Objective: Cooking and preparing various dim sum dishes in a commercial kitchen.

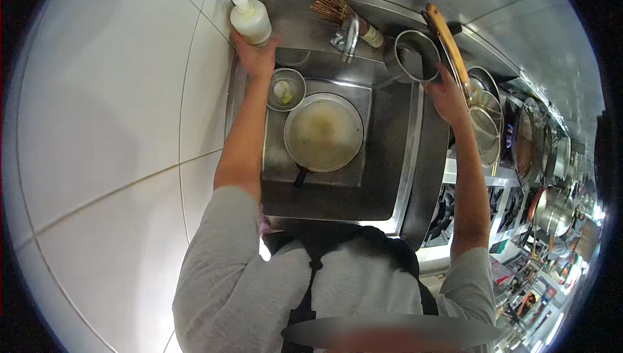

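At the sink's back left corner, my left hand [256, 56] is around the lower part of a white plastic pump bottle [252, 18]. My right hand [445, 94] grips the near right side of a round steel pot [413, 56], its thumb by the rim. Inside the steel sink [389, 158] sits a frying pan [323, 132] full of cloudy liquid, its dark handle pointing towards me. Just behind and left of the pan is a small metal bowl [286, 89] with pale and green scraps in it.
A faucet [351, 36] rises at the sink's back, beside a bundled twig brush [348, 17]. Wire strainers [484, 124] and a wooden handle [448, 36] lie at the right, near a gas stove [443, 207] and several pans. White wall tiles [112, 109] border the left side.
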`<state>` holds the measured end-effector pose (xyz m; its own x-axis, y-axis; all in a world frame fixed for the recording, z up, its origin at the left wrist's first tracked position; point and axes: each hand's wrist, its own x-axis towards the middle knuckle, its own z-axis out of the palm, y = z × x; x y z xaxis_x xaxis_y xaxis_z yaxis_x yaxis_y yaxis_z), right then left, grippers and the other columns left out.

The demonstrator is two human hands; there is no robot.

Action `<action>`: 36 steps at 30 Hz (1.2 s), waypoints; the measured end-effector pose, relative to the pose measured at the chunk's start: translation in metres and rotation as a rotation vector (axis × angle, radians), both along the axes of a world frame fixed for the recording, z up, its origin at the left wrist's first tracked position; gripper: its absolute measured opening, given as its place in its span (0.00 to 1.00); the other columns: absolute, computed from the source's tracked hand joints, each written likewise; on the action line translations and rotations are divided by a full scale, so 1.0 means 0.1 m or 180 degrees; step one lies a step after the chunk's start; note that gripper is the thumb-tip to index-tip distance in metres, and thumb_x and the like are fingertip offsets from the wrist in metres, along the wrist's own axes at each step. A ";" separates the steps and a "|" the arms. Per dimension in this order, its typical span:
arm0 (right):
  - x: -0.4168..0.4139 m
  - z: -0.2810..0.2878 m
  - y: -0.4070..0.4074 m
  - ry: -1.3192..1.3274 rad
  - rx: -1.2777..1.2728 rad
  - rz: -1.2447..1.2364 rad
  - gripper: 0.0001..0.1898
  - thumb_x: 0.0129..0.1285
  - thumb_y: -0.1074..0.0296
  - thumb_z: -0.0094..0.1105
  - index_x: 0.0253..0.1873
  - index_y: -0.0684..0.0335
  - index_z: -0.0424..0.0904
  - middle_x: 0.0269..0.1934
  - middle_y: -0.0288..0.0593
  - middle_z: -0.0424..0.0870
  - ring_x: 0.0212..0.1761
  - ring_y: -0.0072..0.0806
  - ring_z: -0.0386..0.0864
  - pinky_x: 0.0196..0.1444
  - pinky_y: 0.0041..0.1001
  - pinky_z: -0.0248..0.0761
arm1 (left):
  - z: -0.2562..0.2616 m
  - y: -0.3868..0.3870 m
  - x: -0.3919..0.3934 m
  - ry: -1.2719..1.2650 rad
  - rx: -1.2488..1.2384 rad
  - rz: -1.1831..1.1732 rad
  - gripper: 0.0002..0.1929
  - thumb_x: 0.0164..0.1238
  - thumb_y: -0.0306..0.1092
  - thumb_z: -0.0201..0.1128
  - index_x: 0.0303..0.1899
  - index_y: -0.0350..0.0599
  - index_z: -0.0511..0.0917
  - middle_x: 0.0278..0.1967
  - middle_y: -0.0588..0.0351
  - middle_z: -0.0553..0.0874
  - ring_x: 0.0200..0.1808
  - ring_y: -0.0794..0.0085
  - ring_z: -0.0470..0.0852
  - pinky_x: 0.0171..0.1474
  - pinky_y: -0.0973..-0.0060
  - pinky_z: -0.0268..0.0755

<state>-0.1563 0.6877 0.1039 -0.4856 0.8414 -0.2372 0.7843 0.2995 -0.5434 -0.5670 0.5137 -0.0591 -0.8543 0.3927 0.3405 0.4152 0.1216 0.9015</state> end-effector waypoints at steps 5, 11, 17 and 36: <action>-0.15 -0.18 -0.46 0.0160 -0.0548 0.0404 0.32 0.69 0.58 0.68 0.74 0.63 0.73 0.53 0.54 0.88 0.55 0.38 0.86 0.62 0.36 0.76 | -0.02 0.53 -0.11 0.0418 -0.0018 0.1277 0.51 0.40 0.41 0.89 0.67 0.33 0.69 0.58 0.43 0.81 0.59 0.48 0.82 0.67 0.54 0.70; -0.51 -0.07 -1.30 0.0117 -0.1432 0.1125 0.30 0.68 0.58 0.68 0.72 0.62 0.75 0.59 0.58 0.84 0.57 0.47 0.86 0.63 0.38 0.77 | 0.09 0.05 -0.01 -0.0962 0.1080 -0.0208 0.46 0.47 0.37 0.86 0.68 0.34 0.69 0.61 0.45 0.81 0.61 0.58 0.82 0.69 0.59 0.70; -0.96 0.12 -1.84 0.1488 0.0287 0.1257 0.42 0.63 0.54 0.74 0.79 0.57 0.64 0.74 0.52 0.72 0.69 0.51 0.78 0.70 0.45 0.73 | 0.56 -1.23 1.17 -0.0628 -0.0271 -0.1387 0.35 0.50 0.34 0.84 0.62 0.38 0.79 0.61 0.48 0.85 0.62 0.60 0.84 0.67 0.63 0.74; 0.55 1.40 -2.92 0.1673 -0.0463 0.0747 0.23 0.52 0.48 0.72 0.41 0.65 0.88 0.37 0.58 0.89 0.41 0.52 0.87 0.43 0.44 0.80 | 1.52 -2.04 2.94 -0.1671 -0.0744 -0.4720 0.54 0.37 0.42 0.77 0.73 0.35 0.65 0.61 0.45 0.80 0.62 0.56 0.82 0.70 0.60 0.70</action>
<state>-0.1010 0.3959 0.2438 -0.7384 0.6741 -0.0193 0.3206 0.3257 -0.8895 -0.2727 0.3101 0.0931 0.3187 0.9470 -0.0405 -0.0513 0.0599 0.9969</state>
